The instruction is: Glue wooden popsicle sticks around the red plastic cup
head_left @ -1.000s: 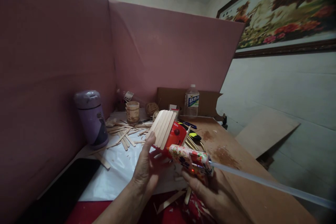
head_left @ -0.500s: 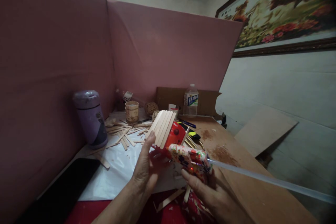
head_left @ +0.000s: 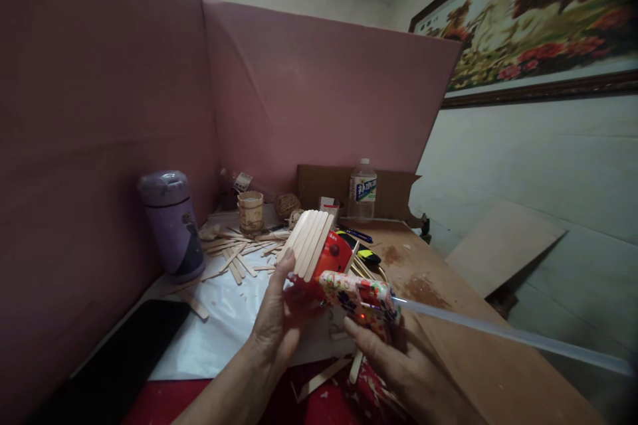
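My left hand (head_left: 279, 309) is closed around a red container (head_left: 335, 254) whose near left side is covered by a row of flat wooden craft sticks (head_left: 308, 242). The thumb presses on the lower left sticks. My right hand (head_left: 393, 358) grips a flower-patterned hot glue gun (head_left: 356, 295), its small red light glowing. A long translucent glue stick (head_left: 498, 329) juts out of the back of the gun to the right. The gun's nozzle is at the red container, by the lower end of the sticks; whether it touches, I cannot tell.
Loose craft sticks (head_left: 236, 265) lie on a white sheet (head_left: 199, 348). A purple tumbler (head_left: 174, 229) and a black phone-like slab (head_left: 119, 358) are left. Behind stand a stick-covered cup (head_left: 250, 212), a twine ball (head_left: 288, 204) and a plastic bottle (head_left: 363, 192). A yellow-black tool (head_left: 366, 254) lies right.
The glue gun and its glue stick have shifted very slightly, the stick's rear end moving a little to the left and down. My left hand and the container look nearly the same.
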Motion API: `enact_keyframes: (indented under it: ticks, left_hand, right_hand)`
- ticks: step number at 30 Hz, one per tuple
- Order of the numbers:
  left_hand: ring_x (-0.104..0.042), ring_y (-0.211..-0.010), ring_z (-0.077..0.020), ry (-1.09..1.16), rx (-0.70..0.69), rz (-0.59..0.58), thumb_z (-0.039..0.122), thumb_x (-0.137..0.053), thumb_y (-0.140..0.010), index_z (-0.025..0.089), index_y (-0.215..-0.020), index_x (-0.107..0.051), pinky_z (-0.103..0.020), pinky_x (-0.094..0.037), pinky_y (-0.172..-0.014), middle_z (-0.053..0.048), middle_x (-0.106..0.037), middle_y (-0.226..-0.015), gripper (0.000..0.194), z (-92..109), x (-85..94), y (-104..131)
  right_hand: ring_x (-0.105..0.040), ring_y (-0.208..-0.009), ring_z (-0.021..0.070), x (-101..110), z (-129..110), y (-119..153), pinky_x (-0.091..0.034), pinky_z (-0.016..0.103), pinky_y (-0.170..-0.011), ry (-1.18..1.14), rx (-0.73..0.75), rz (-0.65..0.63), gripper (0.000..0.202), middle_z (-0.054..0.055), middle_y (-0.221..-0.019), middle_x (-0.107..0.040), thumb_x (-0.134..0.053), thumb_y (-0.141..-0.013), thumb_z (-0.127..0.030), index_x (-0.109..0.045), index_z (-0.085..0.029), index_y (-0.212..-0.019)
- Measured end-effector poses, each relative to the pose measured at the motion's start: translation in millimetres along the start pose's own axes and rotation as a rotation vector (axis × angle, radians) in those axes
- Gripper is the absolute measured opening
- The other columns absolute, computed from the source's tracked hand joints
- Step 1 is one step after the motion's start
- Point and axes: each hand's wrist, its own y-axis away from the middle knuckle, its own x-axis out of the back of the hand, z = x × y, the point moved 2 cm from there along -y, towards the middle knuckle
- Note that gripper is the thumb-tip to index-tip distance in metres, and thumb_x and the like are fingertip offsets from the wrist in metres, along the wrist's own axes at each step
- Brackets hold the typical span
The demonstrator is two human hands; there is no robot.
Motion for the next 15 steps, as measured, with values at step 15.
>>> enact_keyframes:
  ticks: [15]
  left_hand:
    - [-0.062,-0.06,-0.0208,-0.052,0.035,-0.002,0.044,-0.059,-0.081,0.015,-0.111,-0.061,-0.035,-0.054,-0.056,-0.008,-0.065,-0.069,0.042,-1,-0.1,-1]
  right_hand:
    - [-0.062,-0.105,0.0233,0,-18,-4,-0.048,0.038,-0.097,-0.162,0.057,-0.111,0.036,0.004,-0.114,-0.069,-0.058,-0.087,-0.042,-0.066,-0.027,-0.119]
